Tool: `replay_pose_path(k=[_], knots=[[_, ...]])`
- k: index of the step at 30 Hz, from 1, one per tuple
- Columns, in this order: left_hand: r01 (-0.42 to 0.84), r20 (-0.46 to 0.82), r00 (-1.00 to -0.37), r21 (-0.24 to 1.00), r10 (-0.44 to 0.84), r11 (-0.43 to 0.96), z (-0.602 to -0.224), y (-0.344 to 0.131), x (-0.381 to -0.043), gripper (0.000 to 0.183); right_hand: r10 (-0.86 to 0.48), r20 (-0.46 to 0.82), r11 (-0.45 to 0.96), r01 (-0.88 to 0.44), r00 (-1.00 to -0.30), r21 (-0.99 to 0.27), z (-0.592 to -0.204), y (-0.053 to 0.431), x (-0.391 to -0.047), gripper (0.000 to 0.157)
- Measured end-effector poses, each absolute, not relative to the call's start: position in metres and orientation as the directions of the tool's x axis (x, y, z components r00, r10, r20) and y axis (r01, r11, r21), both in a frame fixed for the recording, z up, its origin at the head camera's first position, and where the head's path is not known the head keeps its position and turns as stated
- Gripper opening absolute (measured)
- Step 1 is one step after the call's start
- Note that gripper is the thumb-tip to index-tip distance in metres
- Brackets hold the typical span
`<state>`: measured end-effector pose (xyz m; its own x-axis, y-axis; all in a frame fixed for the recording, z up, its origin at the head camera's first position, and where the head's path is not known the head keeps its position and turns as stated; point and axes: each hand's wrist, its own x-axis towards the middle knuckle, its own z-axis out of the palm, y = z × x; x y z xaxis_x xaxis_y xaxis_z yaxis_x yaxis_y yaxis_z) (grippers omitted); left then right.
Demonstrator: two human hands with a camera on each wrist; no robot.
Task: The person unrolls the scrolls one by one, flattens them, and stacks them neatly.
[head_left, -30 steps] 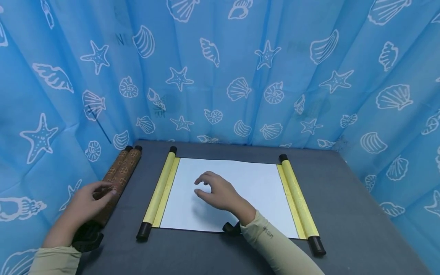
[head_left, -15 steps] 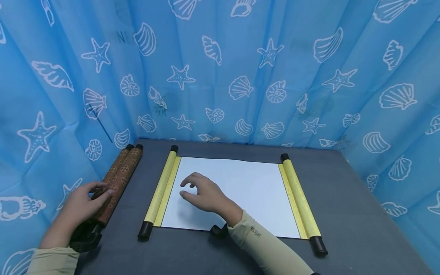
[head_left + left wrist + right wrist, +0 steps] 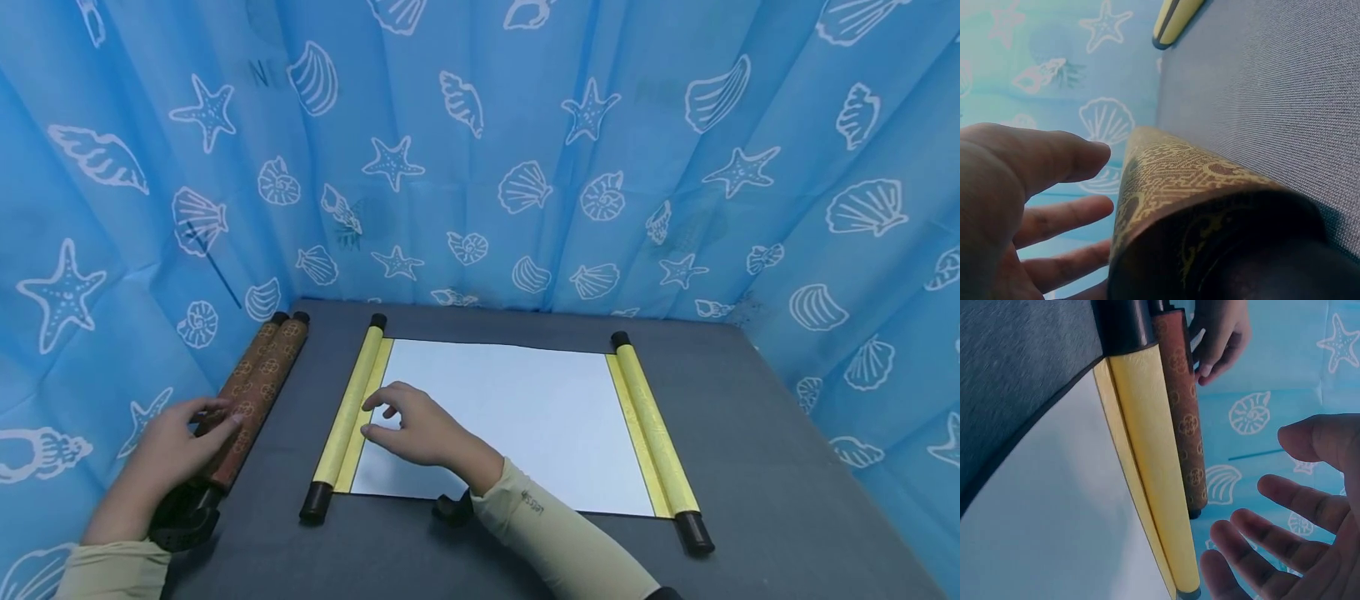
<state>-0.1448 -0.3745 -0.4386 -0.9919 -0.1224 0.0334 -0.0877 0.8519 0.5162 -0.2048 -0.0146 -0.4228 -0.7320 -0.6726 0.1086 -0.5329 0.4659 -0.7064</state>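
Note:
A scroll lies unrolled, its white paper (image 3: 517, 417) between a left yellow roller (image 3: 348, 408) and a right yellow roller (image 3: 656, 429), both tipped with black knobs. My right hand (image 3: 416, 425) hovers above the paper's left side, fingers loosely bent and holding nothing. In the right wrist view its fingers (image 3: 1291, 550) spread apart beside the left yellow roller. At the left, a brown patterned scroll (image 3: 262, 383) is rolled up as two parallel rolls. Over its near part hangs my left hand (image 3: 176, 442); the left wrist view shows its fingers (image 3: 1066, 215) extended beside the brown roll (image 3: 1172, 169), not wrapped round it.
All of it lies on a grey cloth-covered table (image 3: 757, 450). A blue curtain (image 3: 480, 208) printed with shells and starfish rises behind and along both sides, close against the brown scroll. Each wrist wears a black strap.
My right hand has moved left across the white paper to the left yellow roller's side. The left hand has stayed nearly still by the brown scroll, and the scrolls keep their places.

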Motion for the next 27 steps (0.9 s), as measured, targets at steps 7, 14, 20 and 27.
replay_pose_path(k=[7, 14, 20, 27], knots=[[-0.056, 0.033, -0.996, 0.504, -0.084, 0.862, -0.438, -0.377, -0.145, 0.066, -0.699, 0.115, 0.412, -0.529, -0.706, -0.741, -0.422, -0.027, -0.204, 0.040], [-0.056, 0.017, -0.997, 0.501, -0.074, 0.864, -0.438, -0.380, -0.149, 0.067, -0.713, 0.101, 0.387, -0.510, -0.694, -0.768, -0.422, -0.034, -0.202, 0.042], [-0.058, 0.005, -0.998, 0.496, -0.070, 0.866, -0.437, -0.382, -0.151, 0.069, -0.732, 0.108, 0.358, -0.515, -0.673, -0.779, -0.421, -0.041, -0.202, 0.041], [-0.049, -0.001, -0.998, 0.499, -0.056, 0.865, -0.440, -0.382, -0.149, 0.068, -0.749, 0.101, 0.339, -0.509, -0.655, -0.791, -0.425, -0.049, -0.198, 0.038]])
